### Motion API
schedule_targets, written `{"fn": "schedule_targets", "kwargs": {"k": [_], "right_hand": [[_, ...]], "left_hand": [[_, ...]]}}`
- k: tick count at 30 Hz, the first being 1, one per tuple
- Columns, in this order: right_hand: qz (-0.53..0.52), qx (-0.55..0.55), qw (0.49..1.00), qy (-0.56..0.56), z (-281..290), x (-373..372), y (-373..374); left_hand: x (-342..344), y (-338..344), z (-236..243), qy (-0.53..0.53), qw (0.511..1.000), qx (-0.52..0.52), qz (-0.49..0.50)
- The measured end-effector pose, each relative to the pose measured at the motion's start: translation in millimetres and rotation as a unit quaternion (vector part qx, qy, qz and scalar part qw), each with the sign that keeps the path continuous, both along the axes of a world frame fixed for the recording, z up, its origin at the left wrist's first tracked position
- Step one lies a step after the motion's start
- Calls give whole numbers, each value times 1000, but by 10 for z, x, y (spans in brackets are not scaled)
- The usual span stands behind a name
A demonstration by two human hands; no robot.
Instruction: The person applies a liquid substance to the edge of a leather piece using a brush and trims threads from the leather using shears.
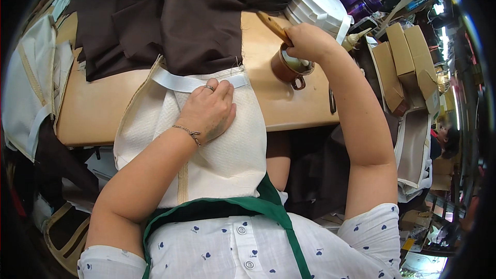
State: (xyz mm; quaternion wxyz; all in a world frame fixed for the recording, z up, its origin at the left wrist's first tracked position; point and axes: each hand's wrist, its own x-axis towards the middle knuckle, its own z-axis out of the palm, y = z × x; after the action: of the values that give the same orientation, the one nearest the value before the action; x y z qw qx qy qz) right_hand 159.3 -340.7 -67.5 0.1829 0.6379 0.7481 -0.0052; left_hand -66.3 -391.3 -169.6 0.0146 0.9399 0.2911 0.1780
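Crowded workroom around a tan surface (294,108)

Many materials are kept about this surface. Dark brown cloth (201,26) is spread at the upper left of the frame, a roll of white tape (320,0) is placed at the upper right, and cardboard boxes (408,51) are seen farther to the right.

At the middle of the frame, a white textured cloth (232,150) is laid partly on the surface, with its lower part hung over the near edge. Across its upper end a pale strip (175,81) is laid, its long axis directed roughly from left to right. The strip is touched by the left grip (209,108): its fingers are stretched and kept side by side, and nothing is seen clamped in it.

By the right grip (310,44) a wooden-handled brush (274,28) is held firmly, its long axis slanted from upper left to lower right. Its lower end is put inside a brown cup (283,70), just below this hand; the tip cannot be seen clearly. From the right grip, the strip is found to the left and lower, well apart; it is reached more nearly by the left one.
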Motion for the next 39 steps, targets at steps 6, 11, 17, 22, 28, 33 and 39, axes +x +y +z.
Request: {"fn": "schedule_targets", "kwargs": {"k": [6, 11, 17, 22, 28, 33, 39], "right_hand": [[-75, 20, 995, -62, 337, -154, -152], [-10, 290, 920, 265, 611, 229, -504], [-97, 390, 623, 671, 145, 402, -740], [-282, 321, 289, 857, -368, 586, -825], [-169, 257, 491, 815, -425, -62, -803], [-58, 228, 710, 664, -658, -506, -565], [-72, 214, 740, 634, -947, -608, -500]], "left_hand": [[-11, -2, 4, -33, 999, 20, -1], [-15, 2, 14, -20, 1000, -10, 19], [-93, 77, -22, -24, 1000, -11, -10], [-234, 106, 4, -11, 1000, -16, -12], [-216, 87, -56, -30, 999, 21, -8], [-239, 122, -86, -34, 999, 21, -14], [-231, 96, -40, -49, 998, 32, -8]]}}
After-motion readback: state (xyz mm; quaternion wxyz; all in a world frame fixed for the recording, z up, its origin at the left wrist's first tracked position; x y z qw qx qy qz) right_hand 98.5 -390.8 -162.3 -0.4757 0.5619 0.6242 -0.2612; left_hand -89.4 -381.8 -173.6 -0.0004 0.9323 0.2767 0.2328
